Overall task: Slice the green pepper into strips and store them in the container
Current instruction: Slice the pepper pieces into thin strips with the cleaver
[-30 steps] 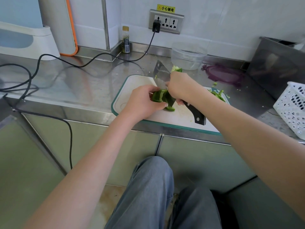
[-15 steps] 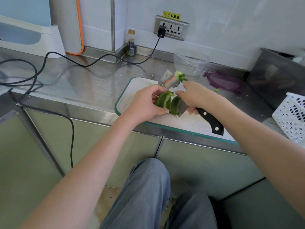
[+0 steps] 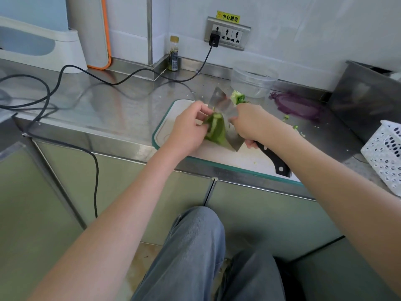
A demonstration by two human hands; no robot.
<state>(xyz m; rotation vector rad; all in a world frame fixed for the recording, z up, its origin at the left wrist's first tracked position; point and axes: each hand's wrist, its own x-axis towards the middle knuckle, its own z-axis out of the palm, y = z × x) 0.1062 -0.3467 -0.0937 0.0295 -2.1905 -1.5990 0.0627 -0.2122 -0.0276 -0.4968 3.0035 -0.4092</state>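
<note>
My left hand (image 3: pixel 188 127) pinches a green pepper piece (image 3: pixel 214 129) over the white cutting board (image 3: pixel 180 109) with a green rim. My right hand (image 3: pixel 252 121) grips a cleaver (image 3: pixel 225 111) near the blade's base; its black handle (image 3: pixel 274 160) sticks out toward me. The blade's flat side lies against the pepper piece. The pepper's core and scraps (image 3: pixel 238 97) lie at the board's far edge. A clear round container (image 3: pixel 253 80) stands behind the board, with a purple lid (image 3: pixel 297 105) to its right.
A black cable (image 3: pixel 130 77) runs from the wall socket (image 3: pixel 226 35) across the steel counter (image 3: pixel 97 105). A small bottle (image 3: pixel 173 54) stands in the corner. A white perforated basket (image 3: pixel 386 153) sits at the right edge, behind it a steel box (image 3: pixel 366 98).
The cleaver's blade has tilted up and turned its flat side against the pepper piece. My left hand has lifted the piece slightly; the handle now points further toward me.
</note>
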